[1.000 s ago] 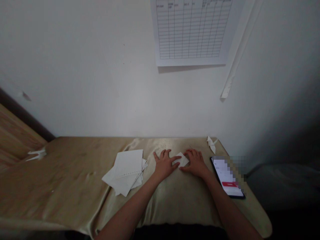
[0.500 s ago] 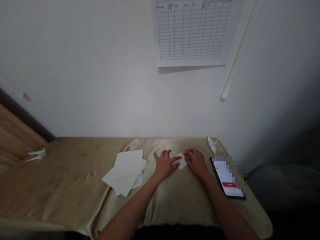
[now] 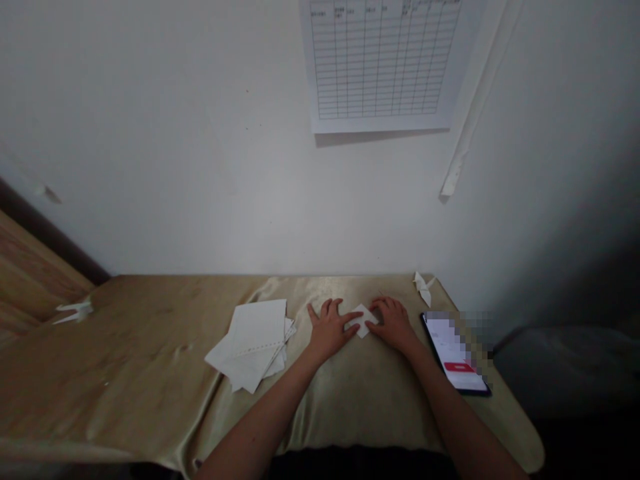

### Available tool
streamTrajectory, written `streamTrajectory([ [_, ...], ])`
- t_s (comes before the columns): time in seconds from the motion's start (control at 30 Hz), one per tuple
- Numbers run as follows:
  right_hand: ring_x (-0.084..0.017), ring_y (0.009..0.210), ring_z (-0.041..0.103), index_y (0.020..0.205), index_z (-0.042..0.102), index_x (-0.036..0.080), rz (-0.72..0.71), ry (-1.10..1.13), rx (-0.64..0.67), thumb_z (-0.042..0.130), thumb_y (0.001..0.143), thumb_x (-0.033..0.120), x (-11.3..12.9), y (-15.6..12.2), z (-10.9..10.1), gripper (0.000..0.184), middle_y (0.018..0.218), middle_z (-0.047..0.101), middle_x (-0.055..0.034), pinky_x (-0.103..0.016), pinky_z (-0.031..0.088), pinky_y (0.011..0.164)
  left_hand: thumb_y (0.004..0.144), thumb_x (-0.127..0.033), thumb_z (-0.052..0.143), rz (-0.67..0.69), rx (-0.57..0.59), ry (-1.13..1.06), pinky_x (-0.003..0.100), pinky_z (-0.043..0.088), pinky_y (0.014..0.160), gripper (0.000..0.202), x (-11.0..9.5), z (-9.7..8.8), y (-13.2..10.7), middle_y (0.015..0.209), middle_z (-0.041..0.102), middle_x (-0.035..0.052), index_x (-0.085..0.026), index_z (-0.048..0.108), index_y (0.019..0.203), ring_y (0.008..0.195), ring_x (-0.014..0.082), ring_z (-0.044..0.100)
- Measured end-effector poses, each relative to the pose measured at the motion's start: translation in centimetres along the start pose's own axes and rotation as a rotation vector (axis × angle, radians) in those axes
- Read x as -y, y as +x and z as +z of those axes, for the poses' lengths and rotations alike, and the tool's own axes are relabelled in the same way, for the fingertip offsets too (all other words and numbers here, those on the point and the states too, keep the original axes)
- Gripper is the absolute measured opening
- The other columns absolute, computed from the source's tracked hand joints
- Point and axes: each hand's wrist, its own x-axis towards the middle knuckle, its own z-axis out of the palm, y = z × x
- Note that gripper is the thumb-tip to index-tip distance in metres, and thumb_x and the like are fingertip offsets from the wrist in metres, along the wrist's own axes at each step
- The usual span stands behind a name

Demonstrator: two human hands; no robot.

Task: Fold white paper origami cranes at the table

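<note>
I see the left hand (image 3: 327, 331), fingers splayed, presumably steadying the paper square (image 3: 363, 321) from its left; right hand (image 3: 395, 325) opposite, grip unclear

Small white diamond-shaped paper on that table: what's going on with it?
A person is working on the small white paper with both bare hands. It lies on the gold cloth, the left hand's index finger and thumb over its left side, the right hand's fingers at its right. A stack of white sheets lies left of the hands; a lit smartphone lies to the right.
</note>
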Motion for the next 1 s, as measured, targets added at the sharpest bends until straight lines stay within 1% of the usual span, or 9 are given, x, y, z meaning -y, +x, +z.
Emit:
streamTrajectory([
  [0.17,-0.027,0.125,0.047,0.107,0.059,0.022,-0.04,-0.01,0.013,0.071,0.071,0.046,-0.05,-0.16,-0.17,0.044,0.127,0.058,-0.0084,-0.043,0.028,0.11,0.089,-0.06,0.054,0.013,-0.016,-0.004,0.079,0.001,0.106,0.038,0.08,0.1,-0.01,0.148,0.042,0.0023,-0.059,0.054,0.127,0.141,0.0352,0.027],
  [0.37,-0.031,0.127,0.045,0.106,0.058,0.02,-0.056,-0.012,-0.001,0.076,0.062,0.051,0.04,-0.5,0.02,0.056,0.129,0.055,-0.0121,-0.047,0.027,0.111,0.088,-0.058,0.057,0.004,-0.018,0.001,0.079,-0.002,0.106,0.038,-0.03,0.21,0.02,0.149,0.041,0.0014,-0.059,0.054,0.127,0.141,0.0348,0.028],
  [0.63,-0.032,0.127,0.046,0.109,0.059,0.021,-0.074,0.034,-0.005,0.08,0.056,0.061,-0.15,-0.75,-0.1,0.069,0.13,0.055,-0.0118,-0.049,0.026,0.112,0.089,-0.058,0.056,0.002,-0.011,0.001,0.078,-0.001,0.106,0.038,-0.09,0.07,0.0,0.149,0.041,0.0019,-0.06,0.053,0.127,0.14,0.0354,0.028],
  [0.7,-0.031,0.128,0.046,0.109,0.06,0.021,-0.072,0.051,-0.005,0.078,0.059,0.06,-0.22,-0.71,-0.18,0.066,0.13,0.056,-0.011,-0.048,0.027,0.112,0.089,-0.058,0.056,0.001,-0.006,0.001,0.078,-0.001,0.106,0.038,-0.11,0.0,-0.02,0.149,0.041,0.0021,-0.06,0.054,0.127,0.14,0.0357,0.028],
  [0.83,-0.029,0.126,0.047,0.108,0.063,0.022,-0.07,0.069,-0.027,0.073,0.07,0.056,-0.18,-0.7,-0.2,0.052,0.129,0.058,-0.0091,-0.046,0.029,0.111,0.089,-0.059,0.055,0.0,-0.007,0.003,0.078,0.0,0.107,0.039,-0.1,-0.04,-0.05,0.149,0.041,0.0025,-0.058,0.054,0.128,0.141,0.036,0.027],
  [0.93,-0.029,0.124,0.048,0.107,0.063,0.021,-0.085,0.045,-0.066,0.074,0.07,0.053,-0.01,-0.8,-0.1,0.05,0.127,0.059,-0.0097,-0.046,0.03,0.11,0.089,-0.059,0.055,0.007,-0.01,0.003,0.078,0.0,0.106,0.039,-0.03,-0.01,-0.05,0.149,0.041,0.0015,-0.058,0.054,0.128,0.14,0.0366,0.028],
  [1.0,-0.028,0.122,0.049,0.106,0.064,0.021,-0.09,0.031,-0.09,0.072,0.073,0.049,0.06,-0.82,-0.01,0.044,0.125,0.06,-0.0094,-0.045,0.031,0.11,0.089,-0.059,0.055,0.016,-0.015,0.0,0.079,0.0,0.106,0.038,0.02,0.05,-0.03,0.149,0.041,0.0008,-0.059,0.054,0.127,0.14,0.0369,0.028],
])
